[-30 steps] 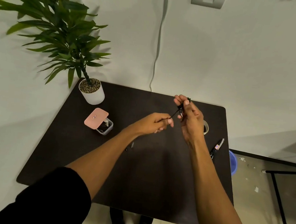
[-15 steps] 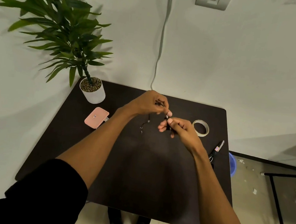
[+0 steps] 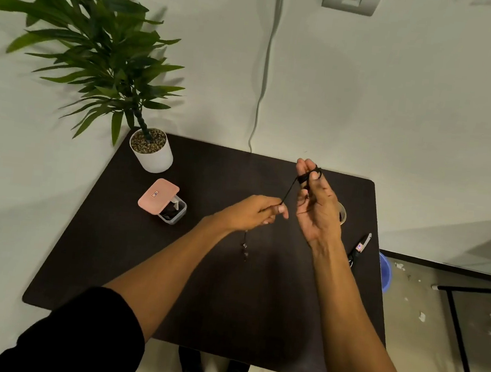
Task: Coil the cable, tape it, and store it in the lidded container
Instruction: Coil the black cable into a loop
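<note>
A thin black cable [image 3: 290,190] is wound in loops around the raised fingers of my right hand [image 3: 316,207], above the table's far middle. From there it runs taut down to my left hand [image 3: 255,214], which pinches it between thumb and fingers. The cable's free end with small plugs [image 3: 244,250] dangles below my left hand over the dark table [image 3: 202,296]. A small clear container [image 3: 171,213] with a pink lid [image 3: 158,195] tilted open stands to the left. A roll of clear tape [image 3: 342,216] lies mostly hidden behind my right hand.
A potted green plant in a white pot [image 3: 151,153] stands at the table's far left corner. Scissors or a cutter with a black handle [image 3: 359,248] lie near the right edge. A blue tub [image 3: 385,271] sits on the floor beyond it. A grey cord hangs down the wall.
My right hand has risen and moved away from me with the loops on its fingers. My left hand has dropped lower and nearer, pulling the cable taut between them.
</note>
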